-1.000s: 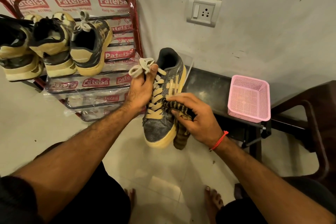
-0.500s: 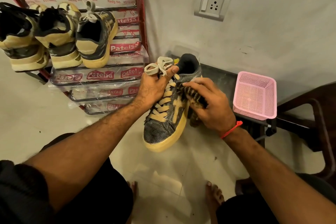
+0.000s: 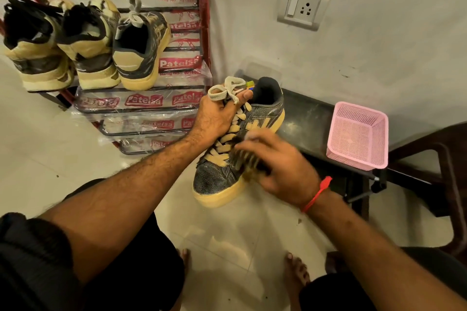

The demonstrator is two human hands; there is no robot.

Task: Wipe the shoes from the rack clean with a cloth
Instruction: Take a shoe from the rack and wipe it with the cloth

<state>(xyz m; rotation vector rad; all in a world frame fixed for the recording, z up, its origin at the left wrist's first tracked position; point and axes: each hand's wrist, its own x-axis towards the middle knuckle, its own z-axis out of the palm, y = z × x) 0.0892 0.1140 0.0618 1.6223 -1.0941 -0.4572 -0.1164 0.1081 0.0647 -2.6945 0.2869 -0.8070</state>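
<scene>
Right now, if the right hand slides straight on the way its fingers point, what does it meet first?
Probably the left hand, which grips the shoe at the laces. The right hand presses the cloth on the shoe's side, fingers pointing up-left across the laces. Motion blur leaves the exact line unsure.

Rack (image 3: 202, 20) stood far left against wall, three shoes (image 3: 88, 43) side by side on upper tier. Held shoe (image 3: 227, 171) was centre, between hands, before bench (image 3: 308, 118). Basket (image 3: 357, 135) sat on bench, right. Socket (image 3: 303, 6) was on wall above.
</scene>
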